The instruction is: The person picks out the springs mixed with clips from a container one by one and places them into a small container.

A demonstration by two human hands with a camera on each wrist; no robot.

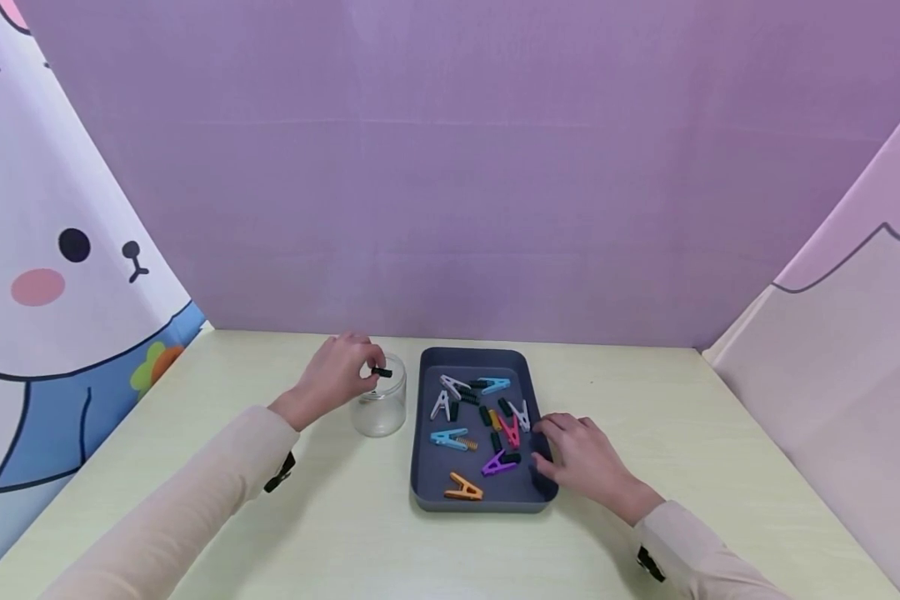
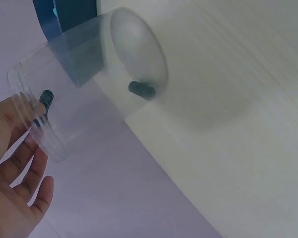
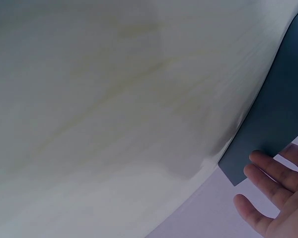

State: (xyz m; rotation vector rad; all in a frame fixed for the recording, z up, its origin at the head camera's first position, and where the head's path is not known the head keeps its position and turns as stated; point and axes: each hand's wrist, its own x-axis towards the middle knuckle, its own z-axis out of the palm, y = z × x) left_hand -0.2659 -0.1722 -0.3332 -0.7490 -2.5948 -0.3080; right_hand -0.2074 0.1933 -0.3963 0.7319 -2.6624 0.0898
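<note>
My left hand pinches a small dark spring between thumb and fingertips at the mouth of a clear jar. In the left wrist view the held spring shows through the jar's wall near the rim, and a second dark spring lies at its bottom. At the right side of the grey tray, my right hand has its fingers spread loosely with the fingertips at the rim, holding nothing. The right wrist view shows these fingers against the tray's outer wall.
In the tray lie several dark springs, a gold spring, and plastic clips: blue, purple, orange, red and white. The jar stands just left of the tray, and a purple backdrop rises behind the table.
</note>
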